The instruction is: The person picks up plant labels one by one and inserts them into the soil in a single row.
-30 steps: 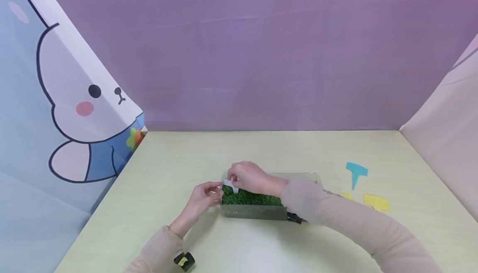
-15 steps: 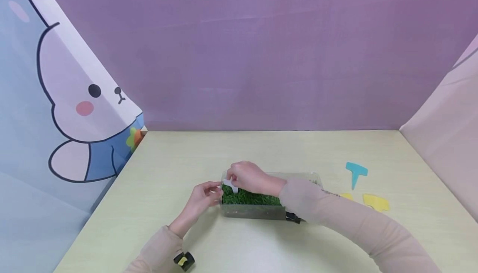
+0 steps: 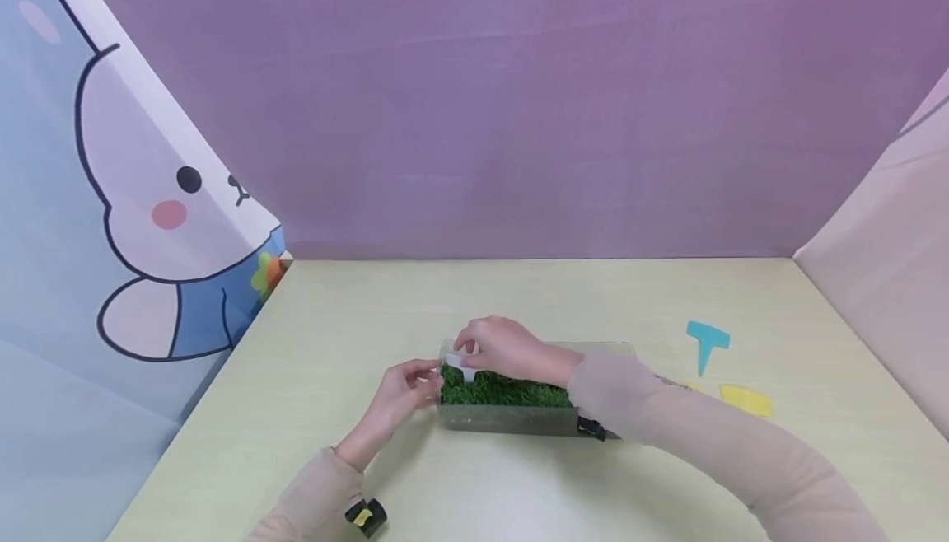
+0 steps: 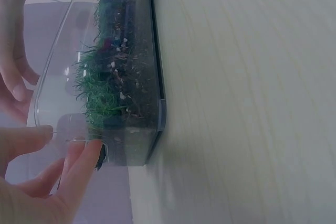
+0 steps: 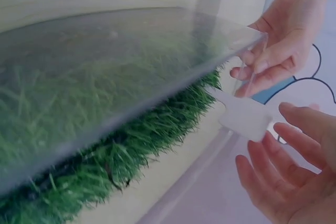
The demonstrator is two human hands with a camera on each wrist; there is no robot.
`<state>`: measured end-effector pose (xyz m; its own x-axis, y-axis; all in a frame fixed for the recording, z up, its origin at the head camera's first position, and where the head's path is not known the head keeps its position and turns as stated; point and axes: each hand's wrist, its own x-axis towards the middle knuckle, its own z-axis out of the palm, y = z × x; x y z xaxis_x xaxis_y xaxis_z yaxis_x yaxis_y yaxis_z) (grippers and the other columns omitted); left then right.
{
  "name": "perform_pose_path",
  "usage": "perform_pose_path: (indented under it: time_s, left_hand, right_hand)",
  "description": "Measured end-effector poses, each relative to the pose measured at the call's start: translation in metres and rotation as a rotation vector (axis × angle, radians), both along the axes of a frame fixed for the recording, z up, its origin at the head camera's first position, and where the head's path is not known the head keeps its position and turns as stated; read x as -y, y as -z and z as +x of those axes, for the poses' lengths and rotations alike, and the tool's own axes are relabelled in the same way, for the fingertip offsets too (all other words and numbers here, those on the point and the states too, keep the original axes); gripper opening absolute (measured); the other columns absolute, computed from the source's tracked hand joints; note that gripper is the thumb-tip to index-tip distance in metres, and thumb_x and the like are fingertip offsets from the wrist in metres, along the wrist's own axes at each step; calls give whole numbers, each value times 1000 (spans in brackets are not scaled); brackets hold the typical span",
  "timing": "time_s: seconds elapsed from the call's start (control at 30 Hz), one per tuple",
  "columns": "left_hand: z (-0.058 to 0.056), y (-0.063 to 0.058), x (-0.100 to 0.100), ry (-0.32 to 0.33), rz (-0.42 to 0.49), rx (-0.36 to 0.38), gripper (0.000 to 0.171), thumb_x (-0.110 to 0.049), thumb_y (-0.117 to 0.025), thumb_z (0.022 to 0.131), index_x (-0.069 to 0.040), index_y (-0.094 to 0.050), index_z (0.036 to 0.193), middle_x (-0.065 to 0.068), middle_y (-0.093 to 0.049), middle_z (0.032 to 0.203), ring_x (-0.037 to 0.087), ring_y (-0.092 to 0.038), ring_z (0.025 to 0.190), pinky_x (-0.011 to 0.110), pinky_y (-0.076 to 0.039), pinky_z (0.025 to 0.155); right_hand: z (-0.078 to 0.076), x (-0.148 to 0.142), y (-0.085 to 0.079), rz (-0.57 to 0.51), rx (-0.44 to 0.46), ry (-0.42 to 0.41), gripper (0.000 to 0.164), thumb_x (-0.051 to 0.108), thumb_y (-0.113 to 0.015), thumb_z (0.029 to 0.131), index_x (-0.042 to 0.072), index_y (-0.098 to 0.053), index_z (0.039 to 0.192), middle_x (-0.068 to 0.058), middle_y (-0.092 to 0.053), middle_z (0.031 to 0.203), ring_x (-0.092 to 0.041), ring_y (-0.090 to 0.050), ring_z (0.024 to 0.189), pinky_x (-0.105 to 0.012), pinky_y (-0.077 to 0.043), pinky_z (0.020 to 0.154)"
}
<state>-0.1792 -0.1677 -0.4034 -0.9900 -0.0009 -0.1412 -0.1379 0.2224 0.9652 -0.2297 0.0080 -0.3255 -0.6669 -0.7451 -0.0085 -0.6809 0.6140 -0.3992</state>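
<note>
A clear plastic planter box (image 3: 511, 421) holds soil and green grass (image 3: 511, 392). At its left end, a white T-shaped plant label (image 5: 247, 118) stands with its stem down in the grass. My right hand (image 3: 504, 350) is right at the label's head; in the right wrist view its thumb is apart from the label and the fingertips (image 5: 256, 148) are at its edge. My left hand (image 3: 404, 398) touches the left end of the box with extended fingers, thumb (image 4: 31, 139) near the rim.
On the table (image 3: 356, 311), right of the box, lie a blue T-shaped plant label (image 3: 708, 340) and a yellow one (image 3: 747, 399). Another yellow piece (image 3: 695, 386) is mostly hidden by my right sleeve (image 3: 667, 410). A purple curtain (image 3: 534, 114) hangs behind the table.
My right hand has shifted slightly right and up, its thumb and fingers parting near the white label, which stays in the grass. The left hand has stayed in place.
</note>
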Motion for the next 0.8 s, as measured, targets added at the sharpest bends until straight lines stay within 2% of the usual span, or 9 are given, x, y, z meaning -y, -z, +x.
perform_pose_path:
  time_s: [0.23,0.5,0.8]
  left_hand:
    - [0,0,0,16,5,-14,33,2,-55,80,13,-52,110,13,-59,86,20,-60,72,35,-55,67]
    - [0,-1,0,2,-1,1,32,3,-55,80,12,-52,111,13,-59,86,19,-59,74,33,-55,68]
    - [1,-5,-1,0,12,-9,32,2,-56,81,13,-51,111,14,-58,87,24,-59,75,36,-55,68]
  right_hand:
    - [1,-14,-12,50,48,42,26,23,-62,82,12,-63,106,1,-60,92,-10,-54,76,-24,-47,65]
    - [1,-41,-26,67,79,45,25,17,-61,83,9,-63,106,-2,-61,94,-16,-57,85,-30,-50,71]
    - [-1,-71,-33,60,68,45,26,16,-62,82,9,-62,107,-2,-61,98,-15,-57,86,-29,-49,74]
